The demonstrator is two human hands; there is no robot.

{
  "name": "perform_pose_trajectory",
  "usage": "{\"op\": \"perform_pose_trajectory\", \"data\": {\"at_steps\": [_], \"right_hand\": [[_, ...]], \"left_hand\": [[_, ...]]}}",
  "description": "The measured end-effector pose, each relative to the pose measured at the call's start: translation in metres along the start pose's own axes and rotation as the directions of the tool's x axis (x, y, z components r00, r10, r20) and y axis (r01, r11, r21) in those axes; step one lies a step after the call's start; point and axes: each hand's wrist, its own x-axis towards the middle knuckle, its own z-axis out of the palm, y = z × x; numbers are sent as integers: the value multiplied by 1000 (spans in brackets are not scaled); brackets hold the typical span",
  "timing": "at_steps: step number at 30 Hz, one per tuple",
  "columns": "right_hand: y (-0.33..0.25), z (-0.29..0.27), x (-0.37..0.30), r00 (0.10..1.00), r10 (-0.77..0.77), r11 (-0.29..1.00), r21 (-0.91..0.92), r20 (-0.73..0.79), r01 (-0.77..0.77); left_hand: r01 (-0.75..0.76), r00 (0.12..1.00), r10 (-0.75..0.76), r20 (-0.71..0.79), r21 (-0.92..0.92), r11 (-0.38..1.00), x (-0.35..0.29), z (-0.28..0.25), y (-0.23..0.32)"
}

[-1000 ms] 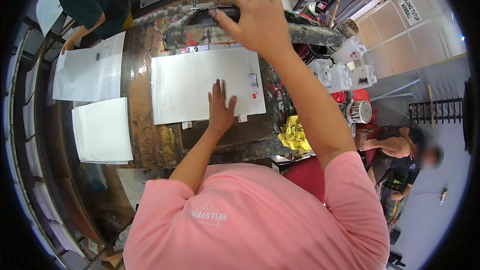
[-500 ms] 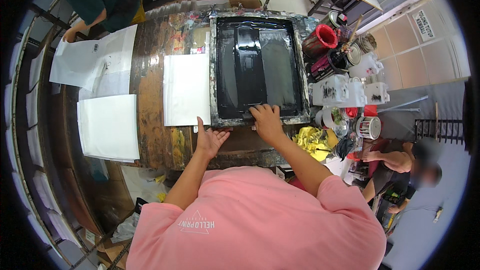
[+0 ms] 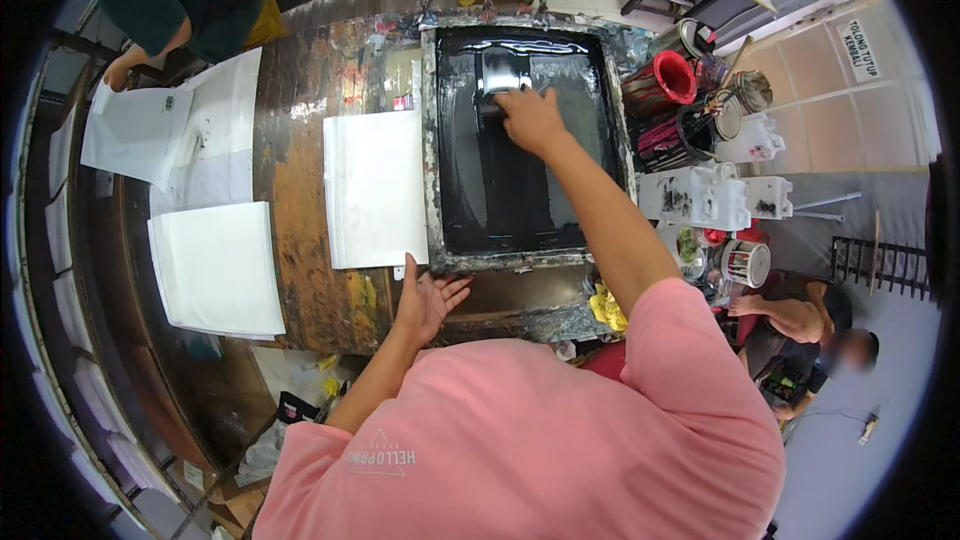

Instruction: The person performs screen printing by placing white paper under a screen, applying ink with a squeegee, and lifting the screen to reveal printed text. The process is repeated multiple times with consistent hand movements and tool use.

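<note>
A screen-printing frame point(image 3: 432, 180) with a worn, paint-crusted rim lies on the table, its mesh coated with wet black ink point(image 3: 500, 180). Over the far half of the mesh, my right hand point(image 3: 530, 120) is closed on a dark squeegee point(image 3: 492, 97), which is hard to make out against the ink. My left hand point(image 3: 430, 305) is open, fingers spread, by the frame's near left corner and holds nothing. A stack of white sheets point(image 3: 375, 190) lies along the frame's left side, its right edge meeting the rim.
Another white stack point(image 3: 218, 270) lies further left on the stained table point(image 3: 300, 240). At the far left a person's hand point(image 3: 125, 70) holds a sheet point(image 3: 135, 135). Paint cans point(image 3: 660, 83), white jugs point(image 3: 690, 195) and a yellow cloth point(image 3: 607, 310) crowd the right. Someone sits point(image 3: 800, 320) beyond them.
My right hand has moved from the frame's near edge to its far part, along the dark ink band. My left hand stays open near the corner. The other person's sheet has shifted left.
</note>
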Motion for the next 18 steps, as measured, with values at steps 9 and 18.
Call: {"op": "perform_pose_trajectory", "data": {"at_steps": [9,18], "right_hand": [[-87,-112,-196,988,16,997,74,153,-28],[-69,-219,-112,752,-95,995,-83,-652,54]], "left_hand": [[-282,958,273,93,108,953,-42,28,6],[-721,567,593,572,-3,693,-77,115,89]]}}
